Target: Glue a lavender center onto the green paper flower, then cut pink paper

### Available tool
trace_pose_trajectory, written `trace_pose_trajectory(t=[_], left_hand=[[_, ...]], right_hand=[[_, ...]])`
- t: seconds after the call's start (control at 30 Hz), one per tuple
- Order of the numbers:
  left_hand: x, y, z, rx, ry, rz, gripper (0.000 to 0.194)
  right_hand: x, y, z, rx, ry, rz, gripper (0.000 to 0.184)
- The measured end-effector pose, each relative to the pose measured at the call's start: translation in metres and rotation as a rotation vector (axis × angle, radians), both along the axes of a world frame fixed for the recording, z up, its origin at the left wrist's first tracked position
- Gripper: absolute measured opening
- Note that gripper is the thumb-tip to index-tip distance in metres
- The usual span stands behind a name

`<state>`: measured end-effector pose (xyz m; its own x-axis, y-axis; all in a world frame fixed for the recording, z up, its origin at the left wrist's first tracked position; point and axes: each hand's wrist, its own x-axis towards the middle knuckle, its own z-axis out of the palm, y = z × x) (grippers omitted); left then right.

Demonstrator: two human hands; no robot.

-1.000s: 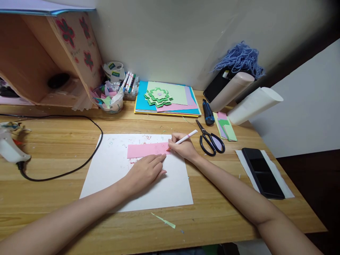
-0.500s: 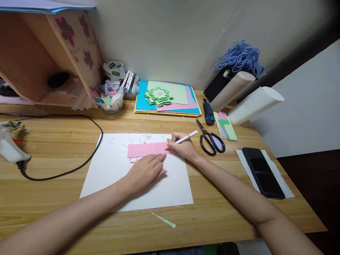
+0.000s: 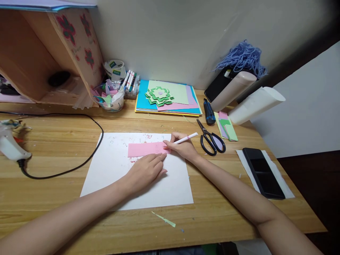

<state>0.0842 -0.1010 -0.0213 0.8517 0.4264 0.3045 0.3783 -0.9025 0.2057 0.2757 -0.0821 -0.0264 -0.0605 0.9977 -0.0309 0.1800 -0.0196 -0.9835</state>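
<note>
A pink paper strip [image 3: 143,149] lies on a white sheet [image 3: 106,173] marked with smudges of colour. My left hand [image 3: 146,171] rests flat with its fingers stretched out, the fingertips touching the strip's lower edge near its right end. Over that right end is my right hand [image 3: 182,146], its fingers closed around a white marker pen [image 3: 187,138] with a pink band. The pen slants up to the right, and its tip is at the strip, mostly hidden by the fingers. Black-handled scissors [image 3: 209,140] lie to the right of this hand.
At left are a glue gun [image 3: 12,145] and its black cord [image 3: 97,148]. Behind stand a tub of paper scraps [image 3: 114,102], several markers [image 3: 129,80] and a stack of coloured paper [image 3: 142,104] with a green paper flower [image 3: 159,96]. A phone [image 3: 261,171] lies at right.
My right hand's fingertips and the pen have shifted slightly left along the pink strip. My left hand stays in place.
</note>
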Motion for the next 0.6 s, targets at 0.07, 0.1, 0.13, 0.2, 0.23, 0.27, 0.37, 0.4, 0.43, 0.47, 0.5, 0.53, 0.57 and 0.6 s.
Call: trace_pose_trajectory(t=[0.07,0.1,0.13,0.2,0.23,0.27,0.37,0.4,0.43,0.47,0.5,0.53,0.57,0.6], left_hand=[[0.0002,-0.0002,0.0006,0.000,0.004,0.004,0.024],[0.0002,-0.0003,0.0009,-0.001,0.005,0.004,0.024],[0.0001,-0.0005,0.0012,-0.003,0.006,0.003,0.024],[0.0000,-0.0008,0.0017,-0.005,0.004,0.003,0.023],[0.0000,-0.0008,0.0019,-0.006,0.002,0.002,0.023],[0.0000,-0.0008,0.0020,-0.007,-0.002,0.002,0.022],[0.0003,-0.0004,0.0018,-0.010,-0.010,0.000,0.022],[0.0004,-0.0002,0.0016,-0.012,-0.011,0.000,0.022],[0.0004,0.0000,0.0013,-0.013,-0.011,0.000,0.022],[0.0003,0.0001,0.0011,-0.015,-0.010,-0.001,0.022],[0.0002,0.0002,0.0009,-0.015,-0.009,-0.002,0.022],[0.0001,0.0002,0.0007,-0.014,-0.009,-0.002,0.022],[-0.0001,0.0001,0.0006,-0.014,-0.008,-0.002,0.022],[-0.0002,0.0001,0.0005,-0.015,-0.006,-0.001,0.022]], right_hand=[[0.0001,0.0000,0.0004,0.001,-0.005,0.002,0.035],[0.0002,0.0001,0.0005,-0.001,-0.009,0.004,0.035],[0.0003,0.0003,0.0006,-0.004,-0.015,0.006,0.036],[0.0006,0.0007,0.0005,-0.003,-0.031,0.012,0.036],[0.0008,0.0008,0.0003,0.000,-0.041,0.015,0.036],[0.0011,0.0010,0.0001,0.003,-0.048,0.017,0.036],[0.0016,0.0010,-0.0003,0.006,-0.055,0.019,0.035],[0.0017,0.0009,-0.0004,0.005,-0.061,0.018,0.035],[0.0017,0.0008,-0.0003,0.006,-0.069,0.017,0.035],[0.0017,0.0008,-0.0002,0.008,-0.080,0.017,0.035],[0.0017,0.0008,0.0000,0.012,-0.091,0.017,0.035],[0.0018,0.0008,0.0002,0.015,-0.101,0.019,0.035],[0.0019,0.0009,0.0003,0.019,-0.109,0.023,0.035],[0.0021,0.0011,0.0004,0.024,-0.119,0.028,0.035]])
